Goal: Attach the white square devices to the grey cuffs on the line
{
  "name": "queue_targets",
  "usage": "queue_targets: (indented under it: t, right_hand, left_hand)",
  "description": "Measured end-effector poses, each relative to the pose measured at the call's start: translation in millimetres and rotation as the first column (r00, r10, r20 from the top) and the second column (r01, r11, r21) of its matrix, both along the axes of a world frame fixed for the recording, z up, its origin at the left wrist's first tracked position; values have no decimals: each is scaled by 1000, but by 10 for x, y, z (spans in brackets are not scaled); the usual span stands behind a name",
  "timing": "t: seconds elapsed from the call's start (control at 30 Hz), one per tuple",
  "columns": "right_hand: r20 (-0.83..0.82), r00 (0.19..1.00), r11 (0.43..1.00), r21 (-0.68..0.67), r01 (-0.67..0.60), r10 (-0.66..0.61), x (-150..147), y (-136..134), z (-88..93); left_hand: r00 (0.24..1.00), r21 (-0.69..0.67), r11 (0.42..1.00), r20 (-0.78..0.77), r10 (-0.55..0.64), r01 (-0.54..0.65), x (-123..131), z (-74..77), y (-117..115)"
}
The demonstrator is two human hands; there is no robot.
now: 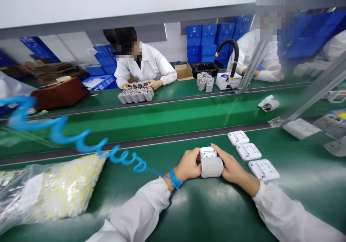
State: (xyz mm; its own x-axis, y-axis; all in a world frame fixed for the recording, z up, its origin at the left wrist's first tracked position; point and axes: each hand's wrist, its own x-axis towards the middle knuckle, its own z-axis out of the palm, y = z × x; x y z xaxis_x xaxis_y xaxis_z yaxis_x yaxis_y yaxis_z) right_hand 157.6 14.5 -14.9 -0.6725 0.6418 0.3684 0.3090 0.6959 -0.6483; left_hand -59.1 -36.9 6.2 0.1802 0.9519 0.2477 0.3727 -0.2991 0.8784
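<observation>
Both my hands hold a wrist blood pressure monitor, made up of a white plastic case (208, 152) and a rolled grey cuff (212, 167) on its near side. My left hand (190, 164) grips its left side, a blue wrist strap (175, 179) round that wrist. On the opposite side, the fingers of my right hand (228, 163) close round the case and cuff. Right of my right hand, three white plastic cases (264, 170) lie in a slanting row on the green bench (211, 207). The undersides of my fingers are hidden.
A coiled blue cord (89, 141) stretches left from my wrist strap. Clear bags of small white and yellow parts (67, 188) lie at left. Beyond the green conveyor belt (162, 121), a co-worker (146, 63) handles grey cuffs (136, 95). A metal post (254, 65) rises at right.
</observation>
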Motion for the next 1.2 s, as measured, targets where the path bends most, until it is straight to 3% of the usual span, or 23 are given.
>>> queue_targets:
  t: [0.33, 0.53, 0.63, 0.7, 0.77, 0.8, 0.83, 0.9, 0.97, 1.03, 1.13, 1.2]
  right_hand:
    - [-26, 998, 995, -71, 63, -65, -65, 43, 146]
    - [31, 999, 981, -194, 29, -24, -57, -28, 290]
    - [-19, 1000, 950, -312, 6, -13, 12, -116, 389]
    - [-120, 986, 939, -337, 69, -115, 177, -124, 447]
    - [-244, 913, 922, -296, 250, -326, 486, -68, 482]
    - [-276, 841, 878, -265, 399, -466, 690, -14, 490]
    - [-281, 744, 795, -234, 559, -606, 916, 54, 492]
    - [-205, 498, 529, -148, 835, -843, 1384, 221, 488]
    - [-117, 309, 319, -71, 945, -944, 1787, 406, 490]
    - [-36, 225, 226, -20, 974, -974, 2058, 596, 507]
    - [102, 148, 158, 98, 982, -984, 2206, 888, 544]
    - [197, 114, 151, 185, 971, -974, 2199, 1077, 559]
  left_hand:
    - [1000, -27, 999, -14, -26, 26, -62, 36, 136]
    - [988, -112, 982, 38, -146, 150, -95, 122, 229]
    - [977, -121, 970, 55, -207, 213, -124, 155, 246]
    - [989, -81, 986, 34, -142, 144, -221, 164, 320]
    - [998, 6, 998, -33, 60, -59, -397, 173, 485]
    - [977, 61, 979, -78, 199, -195, -511, 181, 600]
    - [930, 113, 936, -123, 346, -334, -637, 193, 730]
    - [778, 198, 802, -200, 596, -564, -904, 227, 1007]
    - [641, 271, 688, -248, 726, -674, -1164, 262, 1271]
    - [578, 301, 657, -316, 752, -691, -1392, 272, 1505]
    - [585, 260, 739, -473, 659, -622, -1639, 191, 1804]
    - [648, 227, 799, -484, 588, -557, -1722, 87, 1961]
